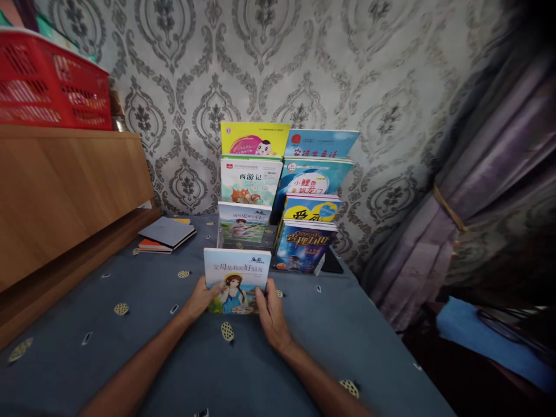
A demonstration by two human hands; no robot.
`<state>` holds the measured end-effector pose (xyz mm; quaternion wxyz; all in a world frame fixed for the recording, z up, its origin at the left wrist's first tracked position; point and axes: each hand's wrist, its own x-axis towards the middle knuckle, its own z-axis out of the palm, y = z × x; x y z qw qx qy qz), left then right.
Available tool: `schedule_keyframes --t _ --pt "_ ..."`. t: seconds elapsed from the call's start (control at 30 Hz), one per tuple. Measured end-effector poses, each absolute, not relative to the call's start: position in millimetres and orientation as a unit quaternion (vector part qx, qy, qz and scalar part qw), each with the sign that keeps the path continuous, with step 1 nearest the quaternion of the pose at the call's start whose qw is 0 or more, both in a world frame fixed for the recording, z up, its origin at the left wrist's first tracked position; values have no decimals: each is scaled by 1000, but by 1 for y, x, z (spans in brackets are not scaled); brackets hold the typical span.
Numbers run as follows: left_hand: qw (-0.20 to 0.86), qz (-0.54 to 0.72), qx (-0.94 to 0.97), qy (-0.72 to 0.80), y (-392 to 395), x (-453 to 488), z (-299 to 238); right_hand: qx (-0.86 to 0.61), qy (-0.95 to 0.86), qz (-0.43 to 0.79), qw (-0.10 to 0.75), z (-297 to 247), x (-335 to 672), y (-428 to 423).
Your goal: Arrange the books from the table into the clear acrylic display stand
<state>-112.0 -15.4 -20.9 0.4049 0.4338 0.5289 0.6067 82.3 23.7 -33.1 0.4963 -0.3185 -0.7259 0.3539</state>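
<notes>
A paperback book [234, 289] with a girl in a yellow hat on its cover is held upright between my two hands. My left hand [203, 298] grips its left edge, thumb across the cover. On the right edge, my right hand [273, 313] has its thumb on the front and its fingers behind, partly hidden. Just beyond stands a tiered dark rack [245, 246] with books in two columns. Its left column holds a book with a boy [243, 223], a white book [249, 180] and a yellow book [254, 139]. In the right column, a dark blue book [304, 248] is foremost.
Several notebooks [167, 233] lie stacked on the blue patterned cloth [147, 330] to the left. A wooden cabinet [69, 197] carrying a red basket [56, 81] borders the left side. A purple curtain [430, 231] hangs at right, beside a dark flat object [332, 260].
</notes>
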Motion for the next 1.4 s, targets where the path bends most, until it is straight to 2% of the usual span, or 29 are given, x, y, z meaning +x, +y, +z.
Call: schedule_keyframes --t 0.33,0.5,0.7,0.87,1.17,1.4 --pt "512 512 492 484 -25 -129 2 -313 -749 311 495 -29 86 32" --pt "506 502 493 500 -22 -129 -9 -323 -764 250 499 -28 87 34" --pt "510 488 508 494 -23 -132 -9 -331 -776 241 480 -33 87 36" --pt "484 445 538 528 -25 -140 -3 -338 -779 245 468 -34 88 36" --pt "454 507 513 523 -22 -139 1 -327 -783 244 470 -28 91 39" --pt "297 528 559 565 -20 -136 -6 -308 -776 230 500 -26 93 41"
